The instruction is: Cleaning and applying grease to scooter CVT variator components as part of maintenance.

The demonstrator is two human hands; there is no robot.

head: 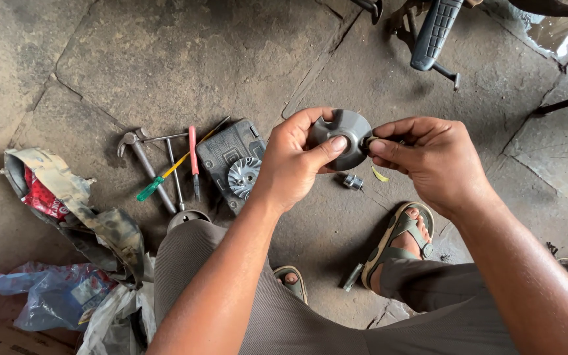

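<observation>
My left hand [294, 158] grips a round grey metal disc [344, 131] with notches in its rim, thumb pressed on its face. My right hand [428, 158] pinches a small dark part [371, 140] against the disc's right edge. Both hands hover above the concrete floor, over my knees. Below the disc a small metal socket piece [350, 181] lies on the floor. A finned silver pulley [243, 176] rests on a dark grey cover [228, 158] to the left.
Tools lie on the floor at left: a claw hammer [141, 161], a green-handled screwdriver [159, 181], red-handled pliers [193, 154]. Crumpled bags and rags [73, 217] sit at far left. A black footrest part [434, 33] is up top. My sandalled foot [402, 243] is below.
</observation>
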